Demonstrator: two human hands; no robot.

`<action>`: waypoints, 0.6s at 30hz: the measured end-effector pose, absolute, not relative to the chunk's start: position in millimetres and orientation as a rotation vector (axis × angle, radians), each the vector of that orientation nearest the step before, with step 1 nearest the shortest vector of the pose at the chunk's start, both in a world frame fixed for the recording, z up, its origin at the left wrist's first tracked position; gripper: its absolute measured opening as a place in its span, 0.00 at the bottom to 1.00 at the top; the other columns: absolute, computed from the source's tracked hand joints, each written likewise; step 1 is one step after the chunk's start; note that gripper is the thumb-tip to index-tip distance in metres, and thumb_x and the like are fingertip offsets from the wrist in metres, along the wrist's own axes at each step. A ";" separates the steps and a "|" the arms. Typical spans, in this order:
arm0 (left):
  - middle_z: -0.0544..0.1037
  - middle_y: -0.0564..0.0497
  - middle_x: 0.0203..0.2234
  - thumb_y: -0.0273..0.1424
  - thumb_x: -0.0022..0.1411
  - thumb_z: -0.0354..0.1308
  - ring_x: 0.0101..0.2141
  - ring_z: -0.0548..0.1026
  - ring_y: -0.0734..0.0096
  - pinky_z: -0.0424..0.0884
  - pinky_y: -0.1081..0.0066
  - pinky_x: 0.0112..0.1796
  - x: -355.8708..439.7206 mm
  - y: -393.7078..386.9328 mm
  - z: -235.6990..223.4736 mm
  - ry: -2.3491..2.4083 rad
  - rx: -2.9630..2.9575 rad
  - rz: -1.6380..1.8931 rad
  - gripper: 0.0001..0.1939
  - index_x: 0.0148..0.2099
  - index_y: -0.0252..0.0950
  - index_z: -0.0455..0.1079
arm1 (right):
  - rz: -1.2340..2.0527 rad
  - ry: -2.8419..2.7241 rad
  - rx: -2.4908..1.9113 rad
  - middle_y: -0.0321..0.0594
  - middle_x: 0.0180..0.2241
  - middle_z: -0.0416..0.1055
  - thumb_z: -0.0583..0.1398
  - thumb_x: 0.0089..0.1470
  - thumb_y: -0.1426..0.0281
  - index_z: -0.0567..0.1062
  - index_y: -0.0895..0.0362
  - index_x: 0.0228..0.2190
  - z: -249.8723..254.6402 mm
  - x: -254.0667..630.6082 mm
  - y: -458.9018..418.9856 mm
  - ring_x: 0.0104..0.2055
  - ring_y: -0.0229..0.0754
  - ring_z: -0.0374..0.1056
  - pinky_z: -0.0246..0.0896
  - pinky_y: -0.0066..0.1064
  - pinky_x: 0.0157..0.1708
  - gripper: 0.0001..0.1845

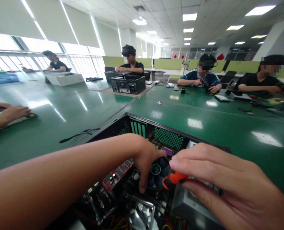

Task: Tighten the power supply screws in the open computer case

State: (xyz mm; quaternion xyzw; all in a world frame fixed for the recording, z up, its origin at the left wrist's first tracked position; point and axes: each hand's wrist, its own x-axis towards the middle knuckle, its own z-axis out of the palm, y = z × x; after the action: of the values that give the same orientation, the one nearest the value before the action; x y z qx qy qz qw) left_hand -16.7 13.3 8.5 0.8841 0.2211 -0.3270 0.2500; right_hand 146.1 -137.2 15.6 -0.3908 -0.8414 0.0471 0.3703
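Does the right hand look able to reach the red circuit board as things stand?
Probably not directly: the left hand and the fan lie between the right hand and the red circuit board, and that hand holds an orange tool.

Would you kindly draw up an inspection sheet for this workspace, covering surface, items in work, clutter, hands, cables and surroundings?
Surface: green tabletop, glossy, reflecting ceiling lights.
Items in work: open black computer case, with a dark round fan and a red circuit board inside; orange-and-black screwdriver, tip not visible.
Clutter: small white piece beyond the case; assorted parts at far right.
Hands: left hand at the fan's edge, grip unclear; right hand holds the screwdriver.
Cables: black cord on the tabletop left of the case; coloured wires inside it.
Surroundings: four people beyond the case, a second computer case before one; another person's hands at the left edge.
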 end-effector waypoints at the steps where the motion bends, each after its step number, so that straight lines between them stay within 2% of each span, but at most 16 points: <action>1: 0.64 0.48 0.56 0.31 0.27 0.66 0.52 0.66 0.52 0.61 0.64 0.51 -16.1 13.0 9.4 0.584 2.404 -0.910 0.56 0.63 0.39 0.50 | 0.122 -2.159 -1.015 0.37 0.46 0.71 0.58 0.53 0.76 0.70 0.52 0.48 14.9 146.0 -137.9 0.48 0.38 0.67 0.63 0.28 0.50 0.20; 3: 0.62 0.47 0.58 0.30 0.29 0.65 0.54 0.64 0.53 0.60 0.66 0.52 -14.9 12.2 11.0 0.559 2.402 -0.952 0.58 0.64 0.37 0.47 | 0.132 -2.165 -1.016 0.39 0.47 0.71 0.57 0.53 0.76 0.69 0.53 0.50 15.2 145.0 -138.1 0.48 0.39 0.67 0.63 0.30 0.50 0.21; 6: 0.61 0.45 0.58 0.30 0.30 0.65 0.54 0.63 0.55 0.59 0.66 0.53 -13.9 11.8 11.7 0.570 2.404 -0.985 0.58 0.65 0.35 0.44 | 0.108 -2.121 -1.007 0.44 0.39 0.72 0.60 0.52 0.72 0.73 0.56 0.47 18.4 143.5 -136.1 0.39 0.40 0.70 0.70 0.27 0.36 0.19; 9: 0.62 0.44 0.58 0.32 0.28 0.66 0.53 0.64 0.53 0.60 0.64 0.52 -15.0 12.6 9.9 0.603 2.422 -0.974 0.59 0.65 0.35 0.45 | 0.078 -2.061 -1.031 0.42 0.32 0.73 0.63 0.49 0.70 0.75 0.57 0.43 19.6 143.6 -134.2 0.31 0.37 0.69 0.69 0.24 0.28 0.17; 12: 0.65 0.46 0.56 0.33 0.25 0.67 0.52 0.65 0.50 0.61 0.62 0.51 -16.8 13.7 8.2 0.636 2.425 -0.893 0.60 0.64 0.38 0.49 | 0.059 -2.106 -1.003 0.41 0.35 0.74 0.62 0.50 0.74 0.75 0.56 0.42 16.2 143.9 -135.2 0.35 0.37 0.70 0.69 0.24 0.33 0.15; 16: 0.69 0.52 0.53 0.33 0.24 0.67 0.51 0.66 0.51 0.62 0.63 0.51 -16.9 14.5 8.3 0.583 2.364 -0.827 0.56 0.61 0.43 0.55 | 0.020 -2.140 -0.974 0.41 0.47 0.71 0.58 0.52 0.78 0.70 0.55 0.49 12.8 142.2 -138.8 0.49 0.41 0.67 0.63 0.32 0.51 0.22; 18: 0.68 0.52 0.54 0.33 0.25 0.67 0.51 0.66 0.52 0.61 0.64 0.51 -16.1 14.4 8.5 0.556 2.368 -0.873 0.57 0.62 0.42 0.52 | 0.045 -2.101 -0.969 0.41 0.46 0.72 0.59 0.52 0.77 0.69 0.55 0.50 14.4 141.7 -139.1 0.48 0.42 0.68 0.64 0.32 0.50 0.22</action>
State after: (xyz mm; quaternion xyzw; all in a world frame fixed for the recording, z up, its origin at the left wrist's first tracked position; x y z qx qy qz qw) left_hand -16.1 14.4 8.5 0.8809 0.2068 -0.3250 0.2750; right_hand 141.7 -139.1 14.4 -0.3833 -0.8313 0.0178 0.4022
